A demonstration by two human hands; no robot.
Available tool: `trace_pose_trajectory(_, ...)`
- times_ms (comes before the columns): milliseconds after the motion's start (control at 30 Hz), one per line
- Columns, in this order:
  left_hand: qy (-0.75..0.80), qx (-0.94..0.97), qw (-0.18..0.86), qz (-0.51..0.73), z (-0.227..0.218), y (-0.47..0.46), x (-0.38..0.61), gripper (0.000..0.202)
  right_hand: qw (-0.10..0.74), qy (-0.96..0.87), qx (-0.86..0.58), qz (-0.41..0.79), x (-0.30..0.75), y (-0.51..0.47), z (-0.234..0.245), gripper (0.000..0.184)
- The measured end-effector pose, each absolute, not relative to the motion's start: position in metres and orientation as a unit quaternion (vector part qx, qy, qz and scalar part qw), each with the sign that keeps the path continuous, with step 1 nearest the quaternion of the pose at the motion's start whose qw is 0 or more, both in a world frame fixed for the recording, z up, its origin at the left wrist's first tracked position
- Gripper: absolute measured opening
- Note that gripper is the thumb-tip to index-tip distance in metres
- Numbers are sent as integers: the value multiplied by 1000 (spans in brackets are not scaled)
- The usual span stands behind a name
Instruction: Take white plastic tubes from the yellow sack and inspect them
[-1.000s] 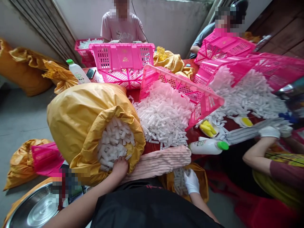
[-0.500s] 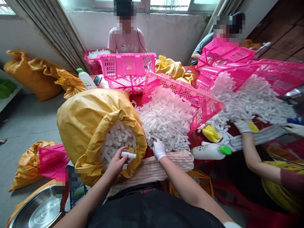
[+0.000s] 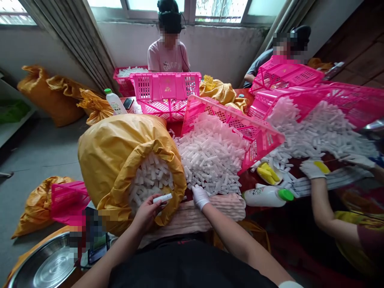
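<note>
Pinching a white stick (image 3: 162, 198), the bare left hand (image 3: 146, 214) is holding it over the yellow sack (image 3: 117, 160) mouth; a slackening grip could drop it among the others.

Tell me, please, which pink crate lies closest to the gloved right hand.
The tilted crate, spilling white pieces toward the gloved right hand; the other pink crates sit farther away.
</note>
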State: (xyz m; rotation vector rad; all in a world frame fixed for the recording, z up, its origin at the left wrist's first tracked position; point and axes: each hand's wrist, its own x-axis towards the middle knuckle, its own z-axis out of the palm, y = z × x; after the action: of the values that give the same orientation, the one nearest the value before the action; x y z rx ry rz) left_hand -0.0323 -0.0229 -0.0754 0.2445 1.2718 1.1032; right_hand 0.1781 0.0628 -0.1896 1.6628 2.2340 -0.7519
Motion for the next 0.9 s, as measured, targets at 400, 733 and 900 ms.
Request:
trace_pose_trajectory(400, 535, 94, 693, 475, -69, -27, -30, 42, -110, 677, 561, -464, 178, 43, -157, 29)
trace_pose_trajectory(733, 544, 214, 703, 405, -53, -27, -3, 49, -293, 549, 437, -650, 191, 31, -38, 18)
trace_pose_trajectory(900, 525, 404, 666, 343, -41, -33, 12, 47, -453, 555, 359, -598, 176, 33, -32, 23)
